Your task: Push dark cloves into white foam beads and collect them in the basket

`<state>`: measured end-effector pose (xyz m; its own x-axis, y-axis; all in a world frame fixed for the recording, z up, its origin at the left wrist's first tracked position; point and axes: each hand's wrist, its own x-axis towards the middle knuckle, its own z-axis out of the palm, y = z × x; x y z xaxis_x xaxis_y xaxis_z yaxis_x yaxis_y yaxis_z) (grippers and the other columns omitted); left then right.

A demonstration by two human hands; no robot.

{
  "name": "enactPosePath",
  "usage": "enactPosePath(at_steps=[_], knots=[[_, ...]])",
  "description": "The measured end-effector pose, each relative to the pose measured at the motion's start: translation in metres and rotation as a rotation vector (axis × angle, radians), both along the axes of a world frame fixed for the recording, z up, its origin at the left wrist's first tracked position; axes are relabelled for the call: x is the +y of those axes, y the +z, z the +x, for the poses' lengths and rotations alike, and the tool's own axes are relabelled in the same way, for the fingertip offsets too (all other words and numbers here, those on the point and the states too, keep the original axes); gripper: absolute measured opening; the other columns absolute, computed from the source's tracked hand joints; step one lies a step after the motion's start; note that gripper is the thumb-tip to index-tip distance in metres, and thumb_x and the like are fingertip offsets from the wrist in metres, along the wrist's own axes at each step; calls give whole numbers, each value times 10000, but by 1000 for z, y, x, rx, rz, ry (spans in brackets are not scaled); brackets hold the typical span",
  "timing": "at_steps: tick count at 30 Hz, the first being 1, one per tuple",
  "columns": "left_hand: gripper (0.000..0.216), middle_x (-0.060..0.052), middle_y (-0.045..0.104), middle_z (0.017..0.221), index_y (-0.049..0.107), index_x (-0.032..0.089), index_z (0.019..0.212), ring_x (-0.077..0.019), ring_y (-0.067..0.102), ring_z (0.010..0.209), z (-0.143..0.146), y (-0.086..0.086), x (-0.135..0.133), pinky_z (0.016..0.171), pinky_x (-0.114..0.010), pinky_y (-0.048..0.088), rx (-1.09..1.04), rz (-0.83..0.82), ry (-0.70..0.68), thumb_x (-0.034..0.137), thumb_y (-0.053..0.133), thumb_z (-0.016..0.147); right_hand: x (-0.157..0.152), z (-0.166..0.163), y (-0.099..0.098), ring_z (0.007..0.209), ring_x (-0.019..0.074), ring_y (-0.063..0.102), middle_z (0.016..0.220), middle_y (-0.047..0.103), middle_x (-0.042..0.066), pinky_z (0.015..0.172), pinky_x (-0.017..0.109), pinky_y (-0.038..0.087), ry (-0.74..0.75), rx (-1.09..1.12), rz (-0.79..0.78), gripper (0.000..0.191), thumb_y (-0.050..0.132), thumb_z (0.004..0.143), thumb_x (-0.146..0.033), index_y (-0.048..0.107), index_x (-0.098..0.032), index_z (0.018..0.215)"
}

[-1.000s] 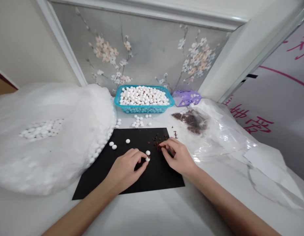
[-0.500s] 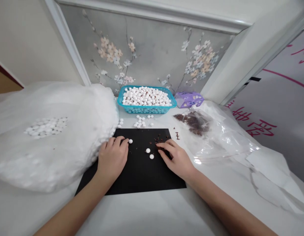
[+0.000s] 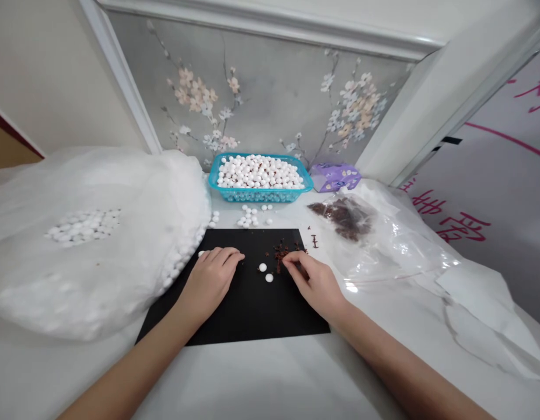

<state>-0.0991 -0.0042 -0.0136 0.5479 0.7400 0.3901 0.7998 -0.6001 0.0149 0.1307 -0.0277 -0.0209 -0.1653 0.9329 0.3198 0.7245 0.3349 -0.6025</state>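
A black mat [image 3: 252, 315] lies on the white table in front of me. My left hand [image 3: 209, 277] rests palm down on its left part, fingers stretched flat and together, and it covers the spot where a white bead lay. One white bead [image 3: 201, 254] peeks out beside its knuckles. Two more white beads [image 3: 265, 272] lie between my hands. My right hand [image 3: 316, 283] has thumb and forefinger pinched together at a small heap of reddish-brown bits [image 3: 279, 256] on the mat.
A turquoise basket [image 3: 261, 197] full of white beads stands at the back, with loose beads [image 3: 250, 219] before it. A big white bag of beads [image 3: 99, 245] fills the left. A clear bag of brown bits [image 3: 346, 216], a purple pack [image 3: 335, 175] and white paper [image 3: 471, 291] lie right.
My left hand left the two beads in the middle, went to the mat's left edge, then slid right over the single bead there. My right hand stayed at the brown heap.
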Motion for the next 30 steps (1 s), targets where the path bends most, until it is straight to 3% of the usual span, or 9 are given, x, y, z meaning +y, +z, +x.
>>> enactPosePath(at_steps=[4,8,13,21,30], knots=[[249,-66,646,958,584,156,1045,-196,577,863,5,3,-4,787,-352,427,-140,-29,-31,208,374,921,-1,2,-3,528,100,587,929,693,-27,531,237,448,-11,49,59,148,448,889,-276,589,-241,916],[194,-44,634,948,590,192,975,-161,574,877,16,7,-16,816,-317,430,-312,-172,-99,264,423,909,-5,-3,2,576,104,577,898,668,10,546,238,449,-4,127,111,136,461,883,-240,596,-222,893],[108,0,650,824,587,209,908,-136,585,774,23,7,-26,723,-274,435,-284,-290,-228,238,490,870,-17,-22,8,587,93,504,792,554,14,523,217,419,42,262,79,108,488,863,-194,591,-209,837],[55,36,602,775,500,216,842,-106,578,677,23,10,-23,636,-216,445,-392,-535,-107,208,544,811,-21,-27,3,588,89,480,734,475,-3,514,203,385,127,202,-16,113,488,864,-192,595,-201,829],[68,35,624,806,492,230,855,-113,567,668,24,10,-24,650,-241,452,-419,-609,-66,233,536,802,-19,-29,3,567,91,473,723,470,-4,506,211,376,185,121,-35,134,449,853,-154,563,-191,792]])
